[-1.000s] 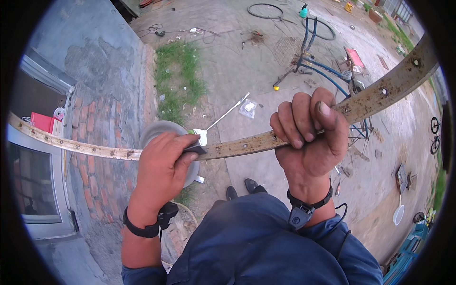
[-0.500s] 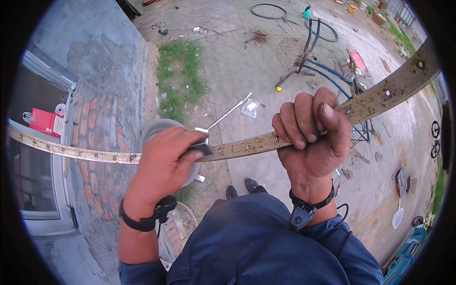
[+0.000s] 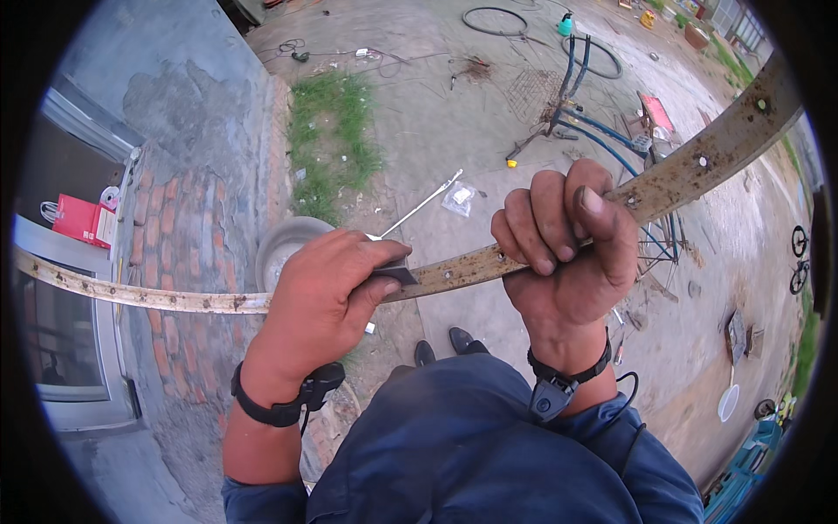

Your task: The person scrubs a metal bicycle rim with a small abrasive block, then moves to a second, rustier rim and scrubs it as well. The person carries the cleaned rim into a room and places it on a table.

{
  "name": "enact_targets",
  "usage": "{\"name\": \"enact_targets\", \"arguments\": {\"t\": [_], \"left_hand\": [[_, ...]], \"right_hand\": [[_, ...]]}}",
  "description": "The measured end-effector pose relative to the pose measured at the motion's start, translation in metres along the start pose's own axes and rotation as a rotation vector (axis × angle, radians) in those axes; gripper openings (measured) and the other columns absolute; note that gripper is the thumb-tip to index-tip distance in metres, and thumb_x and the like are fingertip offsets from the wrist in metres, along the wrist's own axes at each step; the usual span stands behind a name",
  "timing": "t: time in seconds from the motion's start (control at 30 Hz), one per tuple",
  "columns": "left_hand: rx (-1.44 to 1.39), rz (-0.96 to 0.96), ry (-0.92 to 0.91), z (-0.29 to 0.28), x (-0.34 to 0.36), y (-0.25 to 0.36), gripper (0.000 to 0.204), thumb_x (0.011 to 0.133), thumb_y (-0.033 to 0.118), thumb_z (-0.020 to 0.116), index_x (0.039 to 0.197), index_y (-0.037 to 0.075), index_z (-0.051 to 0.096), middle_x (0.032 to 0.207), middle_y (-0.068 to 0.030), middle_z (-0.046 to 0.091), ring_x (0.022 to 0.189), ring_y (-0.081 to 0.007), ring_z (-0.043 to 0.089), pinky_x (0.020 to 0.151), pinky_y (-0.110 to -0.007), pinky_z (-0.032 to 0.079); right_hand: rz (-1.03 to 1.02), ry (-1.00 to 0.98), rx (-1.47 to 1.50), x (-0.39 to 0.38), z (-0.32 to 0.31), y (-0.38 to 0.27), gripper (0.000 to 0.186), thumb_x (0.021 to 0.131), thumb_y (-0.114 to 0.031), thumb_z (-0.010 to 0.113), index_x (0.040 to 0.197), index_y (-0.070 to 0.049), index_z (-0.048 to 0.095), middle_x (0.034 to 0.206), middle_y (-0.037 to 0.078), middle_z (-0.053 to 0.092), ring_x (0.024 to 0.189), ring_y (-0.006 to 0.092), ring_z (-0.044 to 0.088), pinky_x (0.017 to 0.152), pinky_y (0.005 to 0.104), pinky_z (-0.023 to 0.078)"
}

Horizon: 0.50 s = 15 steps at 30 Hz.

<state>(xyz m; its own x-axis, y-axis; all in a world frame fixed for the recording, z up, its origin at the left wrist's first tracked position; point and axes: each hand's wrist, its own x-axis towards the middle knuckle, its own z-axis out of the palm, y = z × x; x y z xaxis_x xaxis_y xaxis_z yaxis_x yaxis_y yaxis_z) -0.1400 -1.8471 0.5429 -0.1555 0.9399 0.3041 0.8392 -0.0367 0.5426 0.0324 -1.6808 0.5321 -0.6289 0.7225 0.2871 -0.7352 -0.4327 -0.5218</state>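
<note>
A rusty metal wheel rim (image 3: pixel 464 270) with small holes along it crosses in front of me, from the far left up to the upper right. My right hand (image 3: pixel 572 244) is closed around its right part, thumb on top. Folded over the rim is a dark piece of sandpaper (image 3: pixel 400 275), pinched between the thumb and fingers of my left hand (image 3: pixel 325 290). Left of that hand the rim looks brighter; to the right, brown rust spots cover it. The left fingers' far side is hidden.
A grey basin (image 3: pixel 288 249) stands below my left hand, beside a brick wall (image 3: pixel 188 218). On the concrete lie a plastic bag (image 3: pixel 459 199), a thin white rod (image 3: pixel 423 204) and, farther off, a blue bicycle frame (image 3: pixel 602 131) and a tire (image 3: pixel 494 21). Grass (image 3: pixel 332 131) grows along the wall.
My left hand has slid right along the rim with the sandpaper, closer to my right hand. The right hand and the rim have shifted slightly.
</note>
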Motion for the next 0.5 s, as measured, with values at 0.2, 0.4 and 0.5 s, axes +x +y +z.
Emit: {"name": "enact_targets", "arguments": {"t": [0.2,0.4,0.5], "left_hand": [[0.026,-0.049,0.007,-0.004,-0.015,-0.008,0.030,0.078,-0.001,0.075,0.107,0.003,0.070,0.089,-0.0126,0.067,0.085,-0.0338,0.065,0.075,-0.042,0.050],[0.088,0.002,0.045,0.002,-0.014,-0.004,0.028,0.079,0.005,0.077,0.106,0.005,0.070,0.087,-0.0119,0.066,0.082,-0.0339,0.063,0.072,-0.043,0.048],[0.076,0.010,0.106,0.011,-0.015,-0.005,0.029,0.078,0.005,0.078,0.106,0.005,0.070,0.087,-0.0115,0.066,0.082,-0.0336,0.063,0.072,-0.043,0.048]], "right_hand": [[-0.034,0.012,-0.009,-0.001,-0.001,-0.002,0.029,0.092,-0.021,0.058,0.073,-0.016,0.036,0.055,-0.002,0.036,0.047,0.0108,0.032,0.052,0.0297,0.030],[-0.067,-0.068,-0.084,-0.001,-0.007,-0.008,0.031,0.096,-0.024,0.058,0.074,-0.017,0.036,0.059,-0.004,0.035,0.051,0.0094,0.032,0.053,0.0281,0.030],[-0.060,0.005,-0.051,-0.001,-0.005,-0.005,0.030,0.092,-0.022,0.058,0.073,-0.017,0.035,0.056,-0.002,0.035,0.048,0.0106,0.032,0.052,0.0294,0.030]]}}
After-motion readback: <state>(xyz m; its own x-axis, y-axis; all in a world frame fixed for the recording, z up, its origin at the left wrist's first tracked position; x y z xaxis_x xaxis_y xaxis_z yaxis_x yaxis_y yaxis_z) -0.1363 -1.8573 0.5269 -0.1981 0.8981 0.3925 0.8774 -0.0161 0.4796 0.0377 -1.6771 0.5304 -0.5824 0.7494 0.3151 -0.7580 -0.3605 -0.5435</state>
